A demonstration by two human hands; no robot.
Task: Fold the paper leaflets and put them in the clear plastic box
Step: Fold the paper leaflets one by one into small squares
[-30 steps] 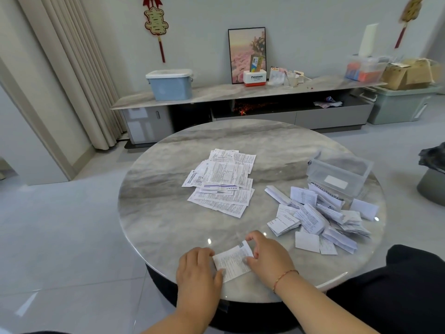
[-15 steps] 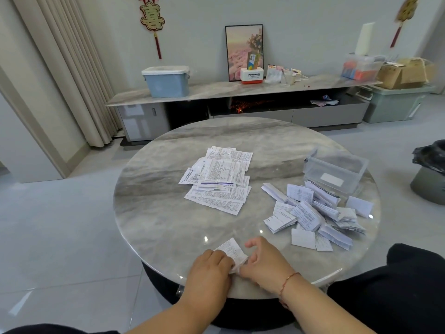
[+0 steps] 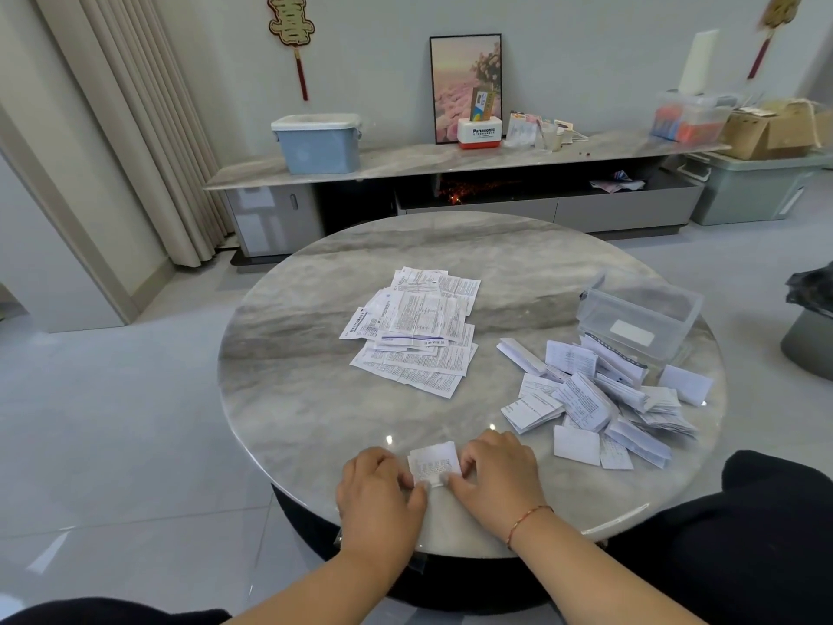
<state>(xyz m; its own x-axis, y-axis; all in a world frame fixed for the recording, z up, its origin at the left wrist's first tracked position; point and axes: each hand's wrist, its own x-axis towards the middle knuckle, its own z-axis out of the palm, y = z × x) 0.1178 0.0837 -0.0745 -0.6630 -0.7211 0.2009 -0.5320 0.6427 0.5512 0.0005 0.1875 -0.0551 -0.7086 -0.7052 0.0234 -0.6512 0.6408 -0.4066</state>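
— Pressing at the near edge of the round marble table, was it?

— Yes. Both hands worked one small folded leaflet that lay flat on the tabletop. The left hand had curled fingers, their tips pinching the leaflet's left edge. The right hand did likewise on the right edge, thumb tucked against the near corner. A red string bracelet sat on that wrist.

— Where were the other papers?

— Unfolded leaflets lay in a loose overlapping pile at mid-table, well apart from the hands. A heap of folded leaflets was spread on the right side of the table, near the right hand but not touching it.

— And the box?

— The clear plastic box stood at the far right of the table, just behind the folded heap, lid off, with a white label on its near wall. One folded leaflet leaned against that wall. I could not tell whether anything lay inside.

— Anything else noted?

— A blue bin on the low cabinet along the wall.
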